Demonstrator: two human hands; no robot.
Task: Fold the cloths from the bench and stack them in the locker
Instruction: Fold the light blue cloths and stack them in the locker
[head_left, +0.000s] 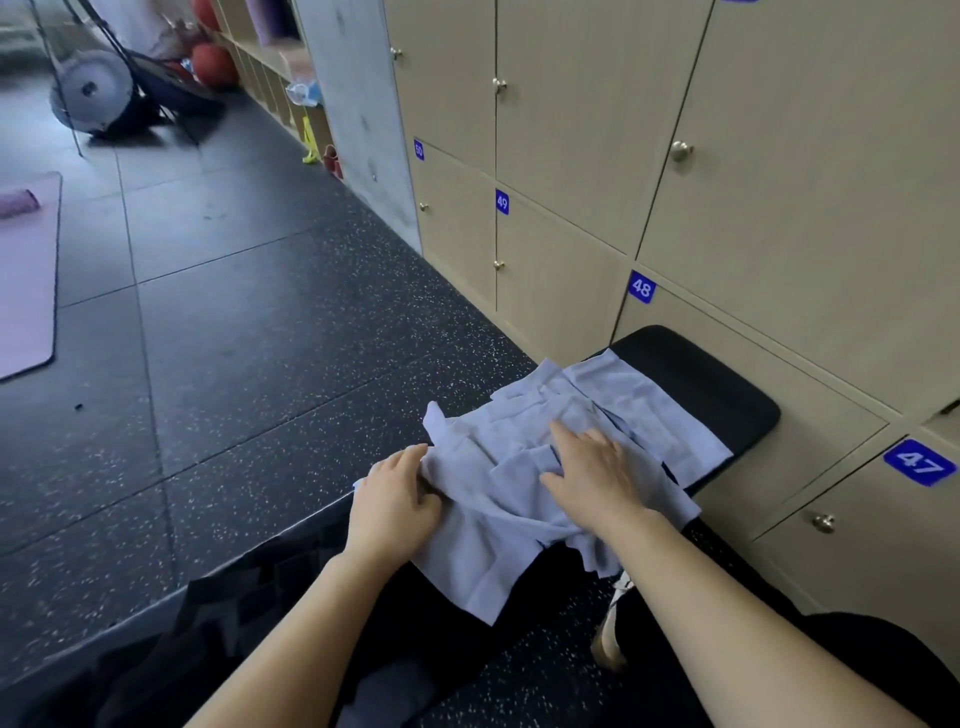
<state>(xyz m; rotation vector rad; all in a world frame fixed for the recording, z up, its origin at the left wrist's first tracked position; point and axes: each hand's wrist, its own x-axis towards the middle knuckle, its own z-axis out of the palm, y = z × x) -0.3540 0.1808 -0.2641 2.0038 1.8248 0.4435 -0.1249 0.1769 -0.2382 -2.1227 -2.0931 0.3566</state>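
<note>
On the black counter (717, 384) lies a loose heap of pale blue cloths (613, 395), its near edge hanging over the front. The left grip (397, 493) curls its fingers round the heap's left edge. The right grip (592, 462) lies flat on top, fingers straight and spread, holding nothing. Beige lockers (779, 208) 47 to 50 stand just beside the counter, doors closed. A pink mat (26, 280) lies on the dark floor (260, 338), well to the left.
</note>
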